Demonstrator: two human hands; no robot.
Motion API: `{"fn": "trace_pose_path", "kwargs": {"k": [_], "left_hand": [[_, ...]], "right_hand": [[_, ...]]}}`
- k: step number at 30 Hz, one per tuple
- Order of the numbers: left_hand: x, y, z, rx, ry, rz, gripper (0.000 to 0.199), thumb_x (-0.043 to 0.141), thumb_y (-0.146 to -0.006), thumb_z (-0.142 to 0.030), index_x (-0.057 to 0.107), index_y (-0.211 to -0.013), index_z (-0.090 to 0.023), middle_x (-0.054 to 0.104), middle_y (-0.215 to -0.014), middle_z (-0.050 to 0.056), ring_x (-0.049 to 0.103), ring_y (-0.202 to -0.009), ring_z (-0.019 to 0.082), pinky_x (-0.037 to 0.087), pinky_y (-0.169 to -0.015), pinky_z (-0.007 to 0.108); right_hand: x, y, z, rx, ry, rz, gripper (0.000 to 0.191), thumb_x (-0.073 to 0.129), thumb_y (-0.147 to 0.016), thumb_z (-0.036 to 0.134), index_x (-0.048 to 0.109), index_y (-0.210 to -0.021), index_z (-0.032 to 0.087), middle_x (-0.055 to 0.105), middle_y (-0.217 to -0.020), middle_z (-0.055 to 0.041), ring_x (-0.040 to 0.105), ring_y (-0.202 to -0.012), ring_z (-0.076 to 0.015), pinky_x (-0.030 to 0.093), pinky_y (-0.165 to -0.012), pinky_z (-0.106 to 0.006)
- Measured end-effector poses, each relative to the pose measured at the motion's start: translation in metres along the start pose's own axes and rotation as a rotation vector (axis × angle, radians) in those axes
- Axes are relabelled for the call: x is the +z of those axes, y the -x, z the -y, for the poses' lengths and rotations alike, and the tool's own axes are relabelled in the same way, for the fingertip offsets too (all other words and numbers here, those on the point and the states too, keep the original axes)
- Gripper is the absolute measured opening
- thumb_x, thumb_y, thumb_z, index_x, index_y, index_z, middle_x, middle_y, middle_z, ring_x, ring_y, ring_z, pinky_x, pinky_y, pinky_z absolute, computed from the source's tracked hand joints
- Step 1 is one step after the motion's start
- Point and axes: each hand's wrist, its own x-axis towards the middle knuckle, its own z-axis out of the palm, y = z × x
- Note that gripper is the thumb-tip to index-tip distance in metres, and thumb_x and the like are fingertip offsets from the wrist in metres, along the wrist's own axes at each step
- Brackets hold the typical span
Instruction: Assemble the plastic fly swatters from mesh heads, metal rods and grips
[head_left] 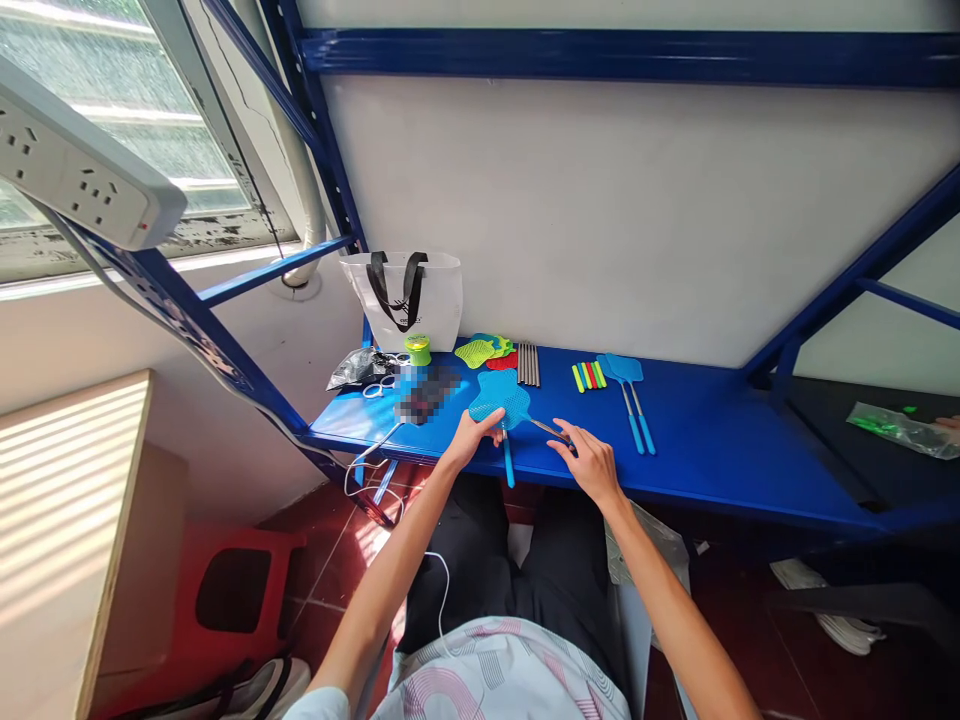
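Note:
A blue fly swatter head (501,396) is pinched at its lower edge by my left hand (476,436), thumb on top. Its metal rod runs right to my right hand (589,458), whose fingers are closed around the rod's far end. Below the head, a blue handle (509,462) points toward me; what it joins to is hidden. Two blue fly swatters (628,390) lie to the right, beside short green, yellow and red handle sleeves (589,376). Behind the held head are bare metal rods (529,364), yellow-green swatter heads (475,352) and a red one (502,361).
On the blue table (720,440), a white tote bag (442,300), a green tub (418,350), a black plastic bag (361,368) and scissors (379,387) stand or lie left. A white cable (375,450) hangs over the front edge. Blue frame posts border both sides.

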Motion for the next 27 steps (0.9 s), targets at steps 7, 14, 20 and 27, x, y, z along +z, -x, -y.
{"fn": "trace_pose_path", "kwargs": {"k": [7, 14, 20, 27], "left_hand": [[0.000, -0.004, 0.000, -0.008, 0.092, -0.119, 0.061, 0.095, -0.078, -0.070, 0.065, -0.068, -0.018, 0.063, -0.062, 0.001, 0.060, -0.053, 0.015, 0.054, -0.054, 0.030], [0.001, 0.002, 0.002, 0.029, -0.077, 0.014, 0.061, 0.089, -0.085, -0.074, 0.072, -0.067, -0.018, 0.071, -0.061, 0.007, 0.065, -0.054, 0.019, 0.058, -0.060, 0.034], [0.000, 0.002, -0.001, 0.019, -0.089, 0.062, 0.062, 0.088, -0.085, -0.077, 0.072, -0.068, -0.019, 0.071, -0.062, 0.007, 0.068, -0.057, 0.022, 0.059, -0.063, 0.037], [0.002, 0.002, -0.002, 0.029, -0.041, 0.098, 0.053, 0.091, -0.086, -0.066, 0.082, -0.094, -0.015, 0.085, -0.095, 0.014, 0.070, -0.065, 0.021, 0.061, -0.062, 0.036]], "right_hand": [[-0.001, -0.001, 0.007, -0.003, 0.053, -0.049, 0.031, 0.055, -0.120, 0.041, 0.080, -0.129, 0.025, 0.086, -0.103, -0.0098, 0.082, -0.088, -0.0241, 0.057, -0.072, -0.032], [0.004, 0.000, 0.014, -0.014, 0.153, -0.069, 0.029, 0.058, -0.120, 0.037, 0.084, -0.123, 0.023, 0.083, -0.092, -0.0070, 0.076, -0.072, -0.0181, 0.046, -0.062, -0.031], [0.002, -0.002, 0.010, 0.003, 0.107, -0.056, 0.030, 0.056, -0.120, 0.036, 0.084, -0.121, 0.023, 0.084, -0.095, -0.0095, 0.079, -0.076, -0.0203, 0.046, -0.063, -0.030], [0.000, -0.004, 0.011, 0.038, 0.028, -0.013, 0.038, 0.052, -0.121, 0.044, 0.084, -0.125, 0.025, 0.085, -0.101, -0.0087, 0.078, -0.075, -0.0196, 0.050, -0.064, -0.030]]}}
